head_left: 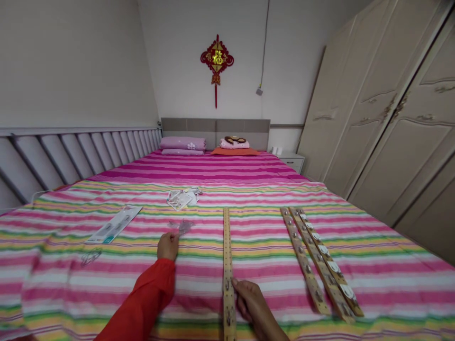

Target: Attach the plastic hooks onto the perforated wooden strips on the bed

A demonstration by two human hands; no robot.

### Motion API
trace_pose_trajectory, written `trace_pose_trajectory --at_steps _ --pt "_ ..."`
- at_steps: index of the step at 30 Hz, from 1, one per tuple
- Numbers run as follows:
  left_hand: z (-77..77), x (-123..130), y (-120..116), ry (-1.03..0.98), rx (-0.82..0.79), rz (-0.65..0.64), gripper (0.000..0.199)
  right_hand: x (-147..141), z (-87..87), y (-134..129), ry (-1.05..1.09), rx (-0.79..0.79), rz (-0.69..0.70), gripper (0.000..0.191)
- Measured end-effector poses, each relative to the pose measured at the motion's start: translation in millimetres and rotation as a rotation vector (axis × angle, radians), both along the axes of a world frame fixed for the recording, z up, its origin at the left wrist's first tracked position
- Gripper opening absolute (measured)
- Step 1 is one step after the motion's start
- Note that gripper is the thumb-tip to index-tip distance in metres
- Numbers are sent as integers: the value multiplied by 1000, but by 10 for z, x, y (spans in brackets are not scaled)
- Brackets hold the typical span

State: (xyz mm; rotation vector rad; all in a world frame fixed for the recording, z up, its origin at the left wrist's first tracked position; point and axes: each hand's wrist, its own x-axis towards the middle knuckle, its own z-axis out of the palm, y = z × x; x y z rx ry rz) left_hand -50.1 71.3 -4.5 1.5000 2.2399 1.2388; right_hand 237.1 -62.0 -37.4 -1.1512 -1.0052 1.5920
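A long narrow wooden strip with rows of small holes lies lengthwise on the striped bedspread. Small metal pieces sit on its near part. My right hand is closed at the strip's right edge, thumb and forefinger against it beside a metal piece. Farther left, my left hand has its fingers pinched together at the near edge of small clear plastic packaging. What sits between those fingertips is too small to make out.
Three more wooden strips with metal pieces lie to the right, the outermost strip bearing white discs too. A long plastic packet and a wire-like bundle are at left. White cards lie farther back. A slatted rail borders the left.
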Motion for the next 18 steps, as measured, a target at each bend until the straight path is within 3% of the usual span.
trace_pose_trajectory --at_steps 12,18 --pt "143 59 -15 -114 5 -33 10 -5 10 -10 4 -13 -27 57" --pt "129 240 -227 -295 11 -58 17 -10 5 -9 21 11 -28 57"
